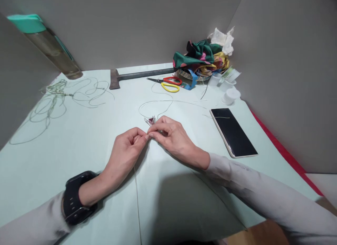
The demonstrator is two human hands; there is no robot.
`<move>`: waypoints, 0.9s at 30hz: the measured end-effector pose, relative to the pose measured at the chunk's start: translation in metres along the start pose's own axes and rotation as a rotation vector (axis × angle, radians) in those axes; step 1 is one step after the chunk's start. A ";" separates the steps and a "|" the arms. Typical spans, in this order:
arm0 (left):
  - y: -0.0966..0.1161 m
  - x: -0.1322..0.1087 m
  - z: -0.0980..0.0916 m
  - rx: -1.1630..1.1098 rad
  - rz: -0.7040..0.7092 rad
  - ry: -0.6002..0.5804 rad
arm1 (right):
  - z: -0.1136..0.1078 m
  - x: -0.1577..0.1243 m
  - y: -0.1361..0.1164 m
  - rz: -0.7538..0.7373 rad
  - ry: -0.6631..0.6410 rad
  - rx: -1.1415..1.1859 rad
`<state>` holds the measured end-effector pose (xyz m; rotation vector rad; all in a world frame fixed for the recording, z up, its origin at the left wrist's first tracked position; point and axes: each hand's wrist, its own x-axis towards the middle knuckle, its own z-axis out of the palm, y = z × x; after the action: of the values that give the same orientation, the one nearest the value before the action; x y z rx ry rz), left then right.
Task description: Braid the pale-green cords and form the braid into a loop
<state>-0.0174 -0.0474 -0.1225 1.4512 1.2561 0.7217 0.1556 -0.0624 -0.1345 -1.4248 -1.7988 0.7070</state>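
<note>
My left hand [129, 146] and my right hand [173, 136] meet at the middle of the table, both closed in a pinch with fingertips touching. A thin pale cord [137, 202] runs from under my left hand to the table's near edge. Just beyond the right fingertips, a small silvery metal piece with a dark red part [151, 120] shows; my fingers hide some of it. More fine cord [155, 101] curls on the table past it. What lies between the fingertips is tiny, apparently the cord.
Behind lie red-and-yellow-handled scissors [170, 84], a hammer-like tool [142, 74] and crumpled colourful cloth [202, 57]. At left are tangled cords [52, 97] and a bottle [50, 48]. A phone [234, 132] and white spools [231, 96] sit right. Walls enclose the table.
</note>
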 end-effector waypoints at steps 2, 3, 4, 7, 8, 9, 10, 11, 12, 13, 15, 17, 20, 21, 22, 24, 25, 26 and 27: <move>0.000 0.000 0.000 0.002 0.004 -0.003 | 0.002 -0.001 0.001 0.003 0.060 0.109; 0.000 0.000 0.000 0.002 0.006 -0.004 | 0.002 -0.002 0.002 -0.005 0.085 0.149; 0.000 0.000 0.000 0.002 0.009 -0.006 | 0.003 -0.003 0.002 -0.018 0.104 0.173; 0.001 0.000 0.000 0.007 0.017 -0.010 | 0.004 -0.004 0.003 -0.064 0.141 0.221; 0.001 0.000 0.000 0.008 0.019 -0.010 | 0.004 -0.004 0.002 -0.075 0.146 0.238; 0.001 0.000 -0.001 0.009 0.019 -0.010 | 0.004 -0.004 0.002 -0.081 0.145 0.250; 0.001 -0.001 -0.001 0.010 0.019 -0.012 | 0.003 -0.003 0.001 -0.081 0.141 0.249; 0.001 -0.001 -0.001 0.010 0.019 -0.012 | 0.002 -0.003 0.000 -0.074 0.132 0.233; 0.001 -0.001 -0.001 0.010 0.018 -0.013 | 0.000 -0.003 -0.002 -0.056 0.111 0.196; 0.001 -0.001 -0.001 0.010 0.017 -0.014 | -0.002 -0.004 -0.003 -0.033 0.079 0.147; 0.001 -0.001 -0.001 0.014 0.016 -0.018 | -0.006 -0.007 -0.005 0.018 -0.001 0.053; 0.001 -0.001 -0.001 0.023 0.016 -0.023 | -0.010 -0.011 -0.006 0.052 -0.086 0.010; 0.001 -0.002 -0.001 0.038 0.016 -0.021 | -0.025 -0.021 -0.011 0.084 -0.231 0.061; 0.001 -0.003 -0.001 0.042 0.016 -0.017 | -0.035 -0.025 -0.015 0.120 -0.308 0.102; 0.001 -0.003 -0.001 0.047 0.016 -0.012 | -0.047 -0.029 -0.019 0.171 -0.395 0.158; 0.001 -0.003 -0.001 0.057 0.018 -0.003 | -0.081 -0.040 -0.029 0.270 -0.547 0.244; 0.001 -0.003 -0.001 0.062 0.019 -0.002 | -0.102 -0.047 -0.034 0.264 -0.556 0.249; 0.000 -0.002 -0.001 0.068 0.020 0.000 | -0.123 -0.054 -0.039 0.242 -0.508 0.212; 0.000 -0.002 -0.002 0.073 0.023 0.000 | -0.143 -0.061 -0.043 0.248 -0.423 0.147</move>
<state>-0.0192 -0.0489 -0.1213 1.5271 1.2797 0.6969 0.2546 -0.1343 -0.0289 -1.4934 -1.8445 1.3248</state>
